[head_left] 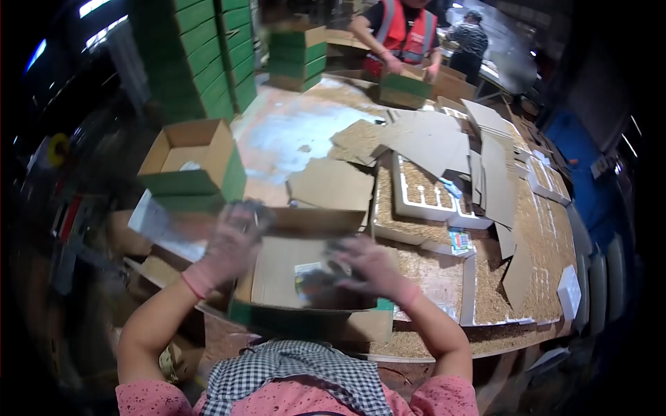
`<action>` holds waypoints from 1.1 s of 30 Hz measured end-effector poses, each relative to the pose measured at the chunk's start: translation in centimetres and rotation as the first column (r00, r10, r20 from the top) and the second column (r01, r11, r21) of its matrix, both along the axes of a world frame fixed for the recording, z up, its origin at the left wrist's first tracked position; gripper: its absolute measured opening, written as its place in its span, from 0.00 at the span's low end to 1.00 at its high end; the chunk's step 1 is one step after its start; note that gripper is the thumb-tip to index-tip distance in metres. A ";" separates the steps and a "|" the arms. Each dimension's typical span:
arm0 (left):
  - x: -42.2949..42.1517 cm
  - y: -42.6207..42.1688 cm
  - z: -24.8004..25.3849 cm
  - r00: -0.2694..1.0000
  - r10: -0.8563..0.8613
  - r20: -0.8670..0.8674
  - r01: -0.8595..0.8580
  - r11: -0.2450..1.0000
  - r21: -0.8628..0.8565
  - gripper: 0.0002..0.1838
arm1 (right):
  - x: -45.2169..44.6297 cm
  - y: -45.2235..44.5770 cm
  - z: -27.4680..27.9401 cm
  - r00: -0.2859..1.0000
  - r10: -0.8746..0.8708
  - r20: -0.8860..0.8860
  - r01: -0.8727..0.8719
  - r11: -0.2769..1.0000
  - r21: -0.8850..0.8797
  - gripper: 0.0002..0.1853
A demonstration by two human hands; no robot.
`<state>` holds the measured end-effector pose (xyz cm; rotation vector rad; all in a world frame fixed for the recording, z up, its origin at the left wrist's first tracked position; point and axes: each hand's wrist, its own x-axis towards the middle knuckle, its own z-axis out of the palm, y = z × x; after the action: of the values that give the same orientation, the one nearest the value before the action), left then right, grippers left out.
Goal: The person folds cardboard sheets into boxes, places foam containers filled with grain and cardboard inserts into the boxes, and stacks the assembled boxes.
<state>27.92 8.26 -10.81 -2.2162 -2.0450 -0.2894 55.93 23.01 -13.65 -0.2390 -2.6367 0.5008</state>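
Note:
An open cardboard box with green outer sides (277, 317) stands right in front of me. A flat sheet of brown cardboard (274, 274) lines its inside. My left hand (232, 239), in a pink glove with grey fingers, is at the box's left rim, smeared by motion. My right hand (371, 263), gloved the same way, reaches over the right part of the box. Its fingers are blurred too, and I cannot make out whether they hold anything. A small printed label or packet (304, 279) lies inside the box, partly hidden beside the right hand's fingers.
Another open green box (222, 163) stands at the left, with stacked green boxes (201, 55) behind it. Loose cardboard sheets (423, 139) and white foam trays (427, 197) cover the right side. Across the table, a person in a red vest (409, 31) handles a green box (406, 89).

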 end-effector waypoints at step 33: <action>-37.1 -3.9 -15.4 0.307 -0.056 0.950 -0.505 0.836 0.213 0.35 | -25.1 11.2 -2.5 0.873 -0.372 -0.315 0.043 0.702 -0.711 0.29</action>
<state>-9.16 4.41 -26.25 -1.3764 -2.2031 -2.2512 30.86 34.17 -16.17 -0.5789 -1.8405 1.2827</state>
